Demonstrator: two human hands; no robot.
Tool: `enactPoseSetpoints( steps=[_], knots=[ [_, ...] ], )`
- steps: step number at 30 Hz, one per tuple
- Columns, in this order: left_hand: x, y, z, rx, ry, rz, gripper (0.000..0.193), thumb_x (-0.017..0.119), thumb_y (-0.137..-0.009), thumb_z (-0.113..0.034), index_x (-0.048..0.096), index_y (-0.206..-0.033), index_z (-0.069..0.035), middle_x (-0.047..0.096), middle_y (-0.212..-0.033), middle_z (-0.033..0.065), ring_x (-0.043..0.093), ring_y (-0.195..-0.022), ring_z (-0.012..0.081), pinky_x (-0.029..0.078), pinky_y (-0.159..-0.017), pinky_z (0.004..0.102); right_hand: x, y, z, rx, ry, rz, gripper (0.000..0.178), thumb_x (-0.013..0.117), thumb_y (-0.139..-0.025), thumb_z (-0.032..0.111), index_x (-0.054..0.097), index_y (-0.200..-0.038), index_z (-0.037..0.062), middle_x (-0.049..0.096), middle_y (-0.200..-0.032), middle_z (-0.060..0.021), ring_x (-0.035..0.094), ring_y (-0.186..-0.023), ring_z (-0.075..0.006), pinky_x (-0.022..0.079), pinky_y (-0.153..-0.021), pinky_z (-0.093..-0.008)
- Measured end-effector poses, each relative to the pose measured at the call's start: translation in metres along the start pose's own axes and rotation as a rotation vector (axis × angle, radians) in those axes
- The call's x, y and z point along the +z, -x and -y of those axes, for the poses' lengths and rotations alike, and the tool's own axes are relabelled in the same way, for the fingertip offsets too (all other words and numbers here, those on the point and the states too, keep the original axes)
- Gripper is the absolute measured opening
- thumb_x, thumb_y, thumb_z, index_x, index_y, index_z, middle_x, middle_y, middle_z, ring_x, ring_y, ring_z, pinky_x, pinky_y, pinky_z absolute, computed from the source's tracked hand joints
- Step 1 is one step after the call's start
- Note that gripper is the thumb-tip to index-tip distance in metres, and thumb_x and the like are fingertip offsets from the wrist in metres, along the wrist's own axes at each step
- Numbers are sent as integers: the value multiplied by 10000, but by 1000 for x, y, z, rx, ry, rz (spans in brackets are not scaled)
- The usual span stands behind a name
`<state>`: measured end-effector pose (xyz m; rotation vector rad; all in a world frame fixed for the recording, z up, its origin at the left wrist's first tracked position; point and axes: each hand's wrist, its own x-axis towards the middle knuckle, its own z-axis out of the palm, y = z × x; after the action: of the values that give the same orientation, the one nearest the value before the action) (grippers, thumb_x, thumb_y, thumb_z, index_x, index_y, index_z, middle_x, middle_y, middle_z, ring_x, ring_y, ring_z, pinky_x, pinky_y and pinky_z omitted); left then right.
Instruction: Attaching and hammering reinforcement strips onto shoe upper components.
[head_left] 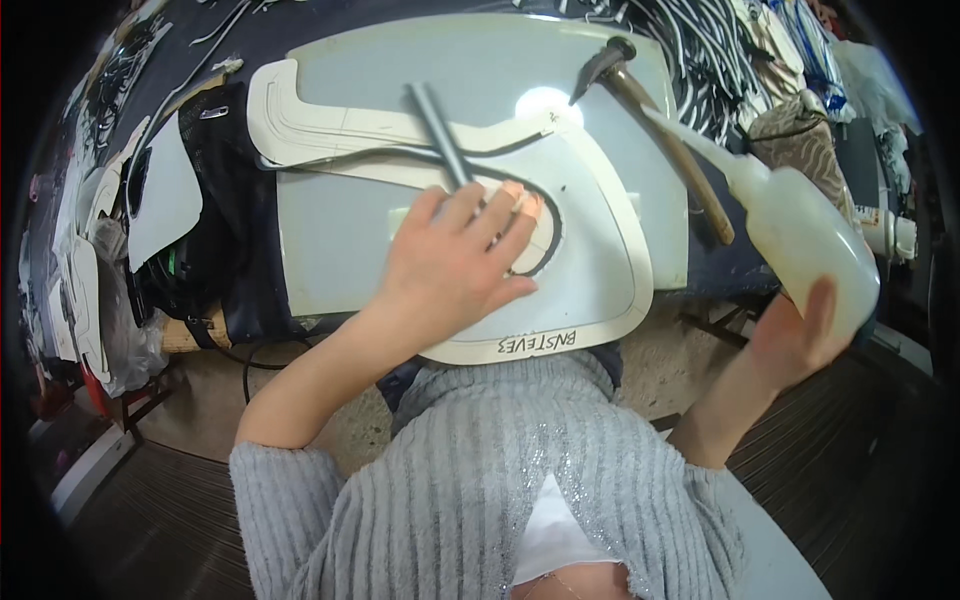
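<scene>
My left hand [455,250] lies over the cream template [620,220], its fingers bent and close together on a rounded inner piece. A slim grey stick [437,130], slightly blurred, juts up from between those fingers; its lower end is hidden by them. In my right hand [800,335], off to the right of the board, is a translucent squeeze bottle [810,235]. Its long narrow nozzle points up and left, over the hammer handle. A thin dark strip [553,215] curves round the inner piece. A cream bent-shaped piece [300,125] overlaps the template at the left.
Under the pieces is a pale smooth board [400,50]. A hammer [665,125] lies on its right side. Black mesh fabric [215,140] with a zip pull is heaped at the left. Bundles of black and white strips [700,50] and a white container [888,232] are at the right.
</scene>
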<state>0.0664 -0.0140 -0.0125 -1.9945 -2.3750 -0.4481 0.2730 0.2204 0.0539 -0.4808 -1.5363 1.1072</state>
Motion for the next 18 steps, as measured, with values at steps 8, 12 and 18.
enactPoseSetpoints(
  steps=[8,12,18],
  knots=[
    [9,-5,11,14,105,-66,753,754,-749,-501,552,-1335,-75,521,-1391,127,483,-1272,329,381,-1064,482,21,51,-43,233,128,-83,598,765,-853,107,442,-1342,-13,562,-1195,-116,564,-1089,-206,451,-980,-345],
    [9,-8,12,-28,154,-18,779,769,-744,-483,536,-1359,-67,507,-1414,140,444,-1329,356,367,-1093,495,35,66,-41,193,125,4,705,813,-823,160,385,-1357,-5,504,-1220,-111,543,-1102,-211,444,-978,-329],
    [9,-7,12,-35,146,-6,760,768,-750,-478,546,-1352,-71,508,-1413,139,445,-1327,356,366,-1091,497,38,79,-42,-28,319,233,726,836,-791,133,356,-1314,-19,481,-1211,-148,543,-1107,-218,438,-994,-344]
  ],
)
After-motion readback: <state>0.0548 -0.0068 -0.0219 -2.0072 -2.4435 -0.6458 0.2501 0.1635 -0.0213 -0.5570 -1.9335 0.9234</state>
